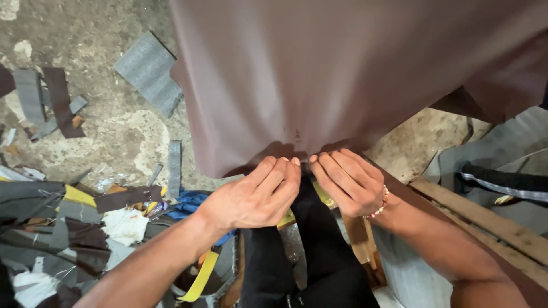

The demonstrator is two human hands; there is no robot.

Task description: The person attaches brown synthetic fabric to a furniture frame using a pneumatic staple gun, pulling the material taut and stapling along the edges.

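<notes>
Both hands, left hand [254, 197] and right hand [348, 182], pinch the near edge of the brown cloth [342, 74] side by side. Keep the edge taut and aligned. Scraps [51, 97] litter the floor [114, 131] at left.

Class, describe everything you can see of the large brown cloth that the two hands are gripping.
The brown cloth is a broad, smooth sheet of plain woven-looking fabric, dull brown with a faint sheen. It fills the upper middle and right of the view and hangs over the floor. Its near edge is pinched at one point by the left hand and the right hand, side by side, with folds fanning out from there. A small dark speck sits just above the grip.
</notes>
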